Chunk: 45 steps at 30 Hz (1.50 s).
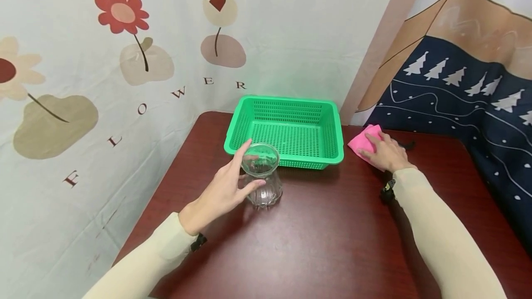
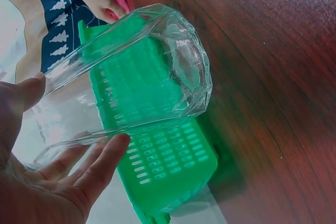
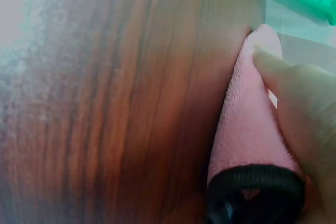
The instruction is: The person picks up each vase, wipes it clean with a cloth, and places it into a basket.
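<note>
A clear glass vase (image 1: 267, 189) with a flared rim and faceted base is at the table's middle left, in front of the green basket. My left hand (image 1: 224, 188) holds it at the waist, thumb on one side and fingers on the other. The glass vase (image 2: 173, 72) fills much of the left wrist view; I cannot tell whether its base touches the table. At the right, my right hand (image 1: 388, 151) grips a folded pink cloth (image 1: 362, 144) on the table. In the right wrist view the thumb presses on the fuzzy pink cloth (image 3: 247, 124).
The green plastic basket (image 1: 287, 160), with slotted walls, stands at the table's back. A black ribbed loop (image 3: 257, 174) lies by the cloth; a small black item (image 1: 406, 144) shows beyond the right hand. Printed curtains (image 1: 291, 36) border the brown table (image 1: 324, 243) behind and at both sides.
</note>
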Each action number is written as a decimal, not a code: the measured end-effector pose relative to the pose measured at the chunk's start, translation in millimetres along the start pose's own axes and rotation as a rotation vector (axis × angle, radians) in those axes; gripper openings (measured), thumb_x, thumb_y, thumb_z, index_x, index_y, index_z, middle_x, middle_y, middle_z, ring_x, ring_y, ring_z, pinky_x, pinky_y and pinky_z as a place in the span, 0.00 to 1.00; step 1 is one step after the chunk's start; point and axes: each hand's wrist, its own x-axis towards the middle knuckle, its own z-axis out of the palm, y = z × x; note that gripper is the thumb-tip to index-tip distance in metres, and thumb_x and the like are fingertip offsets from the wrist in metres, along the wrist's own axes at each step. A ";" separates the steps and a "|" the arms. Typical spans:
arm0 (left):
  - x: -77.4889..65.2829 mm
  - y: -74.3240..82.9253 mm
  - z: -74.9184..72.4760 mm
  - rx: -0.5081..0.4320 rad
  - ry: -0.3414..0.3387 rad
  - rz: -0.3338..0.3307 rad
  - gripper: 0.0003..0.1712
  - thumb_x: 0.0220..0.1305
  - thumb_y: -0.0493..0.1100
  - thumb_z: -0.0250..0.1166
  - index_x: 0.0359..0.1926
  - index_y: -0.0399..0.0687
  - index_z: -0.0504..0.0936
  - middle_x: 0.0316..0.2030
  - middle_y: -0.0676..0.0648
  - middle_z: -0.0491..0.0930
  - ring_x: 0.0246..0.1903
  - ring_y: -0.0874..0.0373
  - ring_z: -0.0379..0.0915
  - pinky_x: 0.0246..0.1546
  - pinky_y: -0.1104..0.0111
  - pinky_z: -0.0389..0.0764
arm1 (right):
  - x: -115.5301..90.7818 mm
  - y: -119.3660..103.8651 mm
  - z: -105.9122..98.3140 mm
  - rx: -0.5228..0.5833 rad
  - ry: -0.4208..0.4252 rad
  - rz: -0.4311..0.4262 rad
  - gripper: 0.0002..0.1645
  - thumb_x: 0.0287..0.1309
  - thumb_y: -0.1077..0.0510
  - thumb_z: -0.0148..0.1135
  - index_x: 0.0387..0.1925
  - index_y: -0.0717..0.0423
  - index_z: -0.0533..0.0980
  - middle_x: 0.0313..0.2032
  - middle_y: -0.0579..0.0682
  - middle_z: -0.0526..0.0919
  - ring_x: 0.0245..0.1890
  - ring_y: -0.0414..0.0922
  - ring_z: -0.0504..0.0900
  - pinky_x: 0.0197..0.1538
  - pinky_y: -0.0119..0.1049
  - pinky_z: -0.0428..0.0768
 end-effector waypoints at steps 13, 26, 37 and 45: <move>0.7 0.8 -0.4 0.013 -0.004 0.001 0.68 0.76 0.48 0.83 0.97 0.55 0.44 0.73 0.38 0.85 0.70 0.40 0.89 0.62 0.50 0.95 | -2.6 6.5 1.4 0.104 0.009 0.031 0.59 0.77 0.32 0.67 0.95 0.47 0.53 0.89 0.80 0.44 0.83 0.90 0.50 0.72 1.02 0.50; -1.0 3.0 -1.1 0.011 0.008 -0.017 0.67 0.75 0.47 0.83 0.97 0.57 0.46 0.74 0.38 0.84 0.69 0.40 0.89 0.60 0.49 0.96 | -5.8 -0.2 1.1 0.004 0.115 -0.019 0.51 0.78 0.38 0.71 0.91 0.52 0.65 0.82 0.79 0.63 0.72 0.86 0.70 0.71 0.85 0.77; -2.4 2.6 0.9 0.000 0.003 -0.038 0.67 0.75 0.47 0.83 0.97 0.57 0.45 0.76 0.42 0.84 0.71 0.42 0.88 0.64 0.51 0.95 | -16.4 4.4 -5.0 0.075 0.198 -0.048 0.48 0.76 0.45 0.78 0.86 0.60 0.71 0.74 0.79 0.78 0.68 0.80 0.79 0.71 0.81 0.81; -2.2 2.0 2.3 -0.029 0.000 -0.052 0.68 0.74 0.46 0.84 0.97 0.61 0.44 0.75 0.42 0.83 0.72 0.42 0.88 0.65 0.49 0.93 | -24.8 8.4 -5.5 0.124 0.211 -0.039 0.49 0.77 0.44 0.79 0.86 0.60 0.71 0.77 0.78 0.77 0.70 0.80 0.79 0.72 0.81 0.80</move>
